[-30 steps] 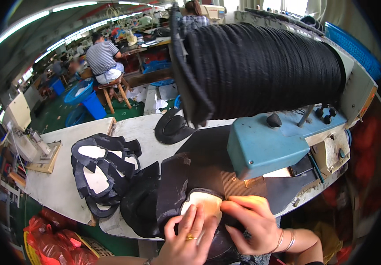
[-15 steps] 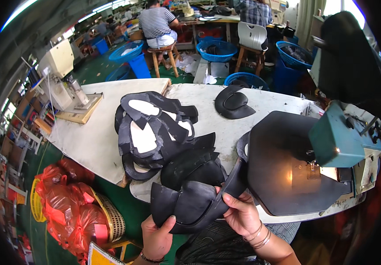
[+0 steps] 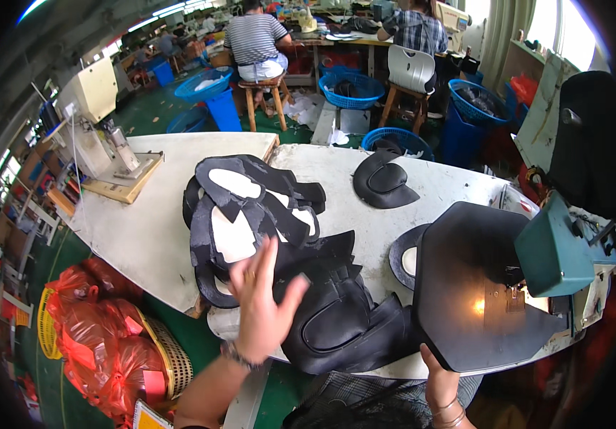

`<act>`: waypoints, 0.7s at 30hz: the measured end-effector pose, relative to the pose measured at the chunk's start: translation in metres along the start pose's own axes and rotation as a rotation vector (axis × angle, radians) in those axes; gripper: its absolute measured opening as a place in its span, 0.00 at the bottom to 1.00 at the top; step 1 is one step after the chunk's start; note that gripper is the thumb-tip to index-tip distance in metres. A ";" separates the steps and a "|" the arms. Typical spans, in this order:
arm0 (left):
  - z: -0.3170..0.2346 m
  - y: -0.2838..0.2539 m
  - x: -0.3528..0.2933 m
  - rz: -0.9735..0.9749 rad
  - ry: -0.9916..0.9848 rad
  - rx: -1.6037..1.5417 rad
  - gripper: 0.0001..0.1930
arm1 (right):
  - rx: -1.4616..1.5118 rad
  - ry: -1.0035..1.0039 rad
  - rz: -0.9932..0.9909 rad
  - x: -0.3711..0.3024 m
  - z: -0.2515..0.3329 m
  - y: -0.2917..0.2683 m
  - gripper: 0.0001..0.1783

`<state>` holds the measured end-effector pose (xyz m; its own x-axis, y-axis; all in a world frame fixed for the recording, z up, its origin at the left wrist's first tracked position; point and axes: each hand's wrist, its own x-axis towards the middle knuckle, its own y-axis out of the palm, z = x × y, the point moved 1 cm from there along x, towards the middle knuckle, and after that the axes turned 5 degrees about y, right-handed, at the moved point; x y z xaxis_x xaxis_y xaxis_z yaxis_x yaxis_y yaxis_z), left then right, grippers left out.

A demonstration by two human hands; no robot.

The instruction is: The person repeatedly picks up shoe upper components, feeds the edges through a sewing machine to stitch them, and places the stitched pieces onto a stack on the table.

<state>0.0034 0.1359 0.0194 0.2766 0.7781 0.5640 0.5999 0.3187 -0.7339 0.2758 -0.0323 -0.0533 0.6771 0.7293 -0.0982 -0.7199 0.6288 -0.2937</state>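
My left hand (image 3: 261, 307) is raised with its fingers spread, beside a stack of black leather-like shoe upper pieces (image 3: 333, 325) and in front of a pile of dark pieces with white lining (image 3: 233, 182). The stacked pieces lie on the white table's near edge, touched by neither hand as far as I can see. At the front edge of the black octagonal plate (image 3: 465, 264) is my right hand (image 3: 439, 382). One digit points up beside that edge; the other fingers are mostly hidden, and nothing shows in its grasp.
A teal sewing machine head (image 3: 554, 247) stands over the plate at right, its lamp lit. One black curved piece (image 3: 383, 179) lies farther back; another piece (image 3: 401, 254) is partly under the plate. Red bags (image 3: 111, 336) fill a yellow basket at left. Two people sit beyond.
Both hands have let go of the black shoe upper piece, which now lies on the stack. My left hand has risen and spread; my right hand has moved right to the plate's edge.
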 end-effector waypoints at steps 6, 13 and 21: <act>0.103 0.012 0.099 0.083 0.064 0.724 0.26 | -0.059 0.058 0.153 -0.011 0.019 0.006 0.14; 0.114 -0.006 0.141 -0.445 -0.129 0.204 0.04 | 0.161 -0.250 0.396 -0.008 0.025 0.030 0.21; 0.090 0.002 0.128 -0.243 -0.039 0.258 0.06 | -0.059 -0.911 0.482 0.019 0.137 0.138 0.23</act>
<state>-0.0277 0.2850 0.0554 0.1173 0.6812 0.7226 0.4335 0.6195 -0.6544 0.1690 0.1050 0.0342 -0.0712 0.8436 0.5322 -0.8588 0.2195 -0.4629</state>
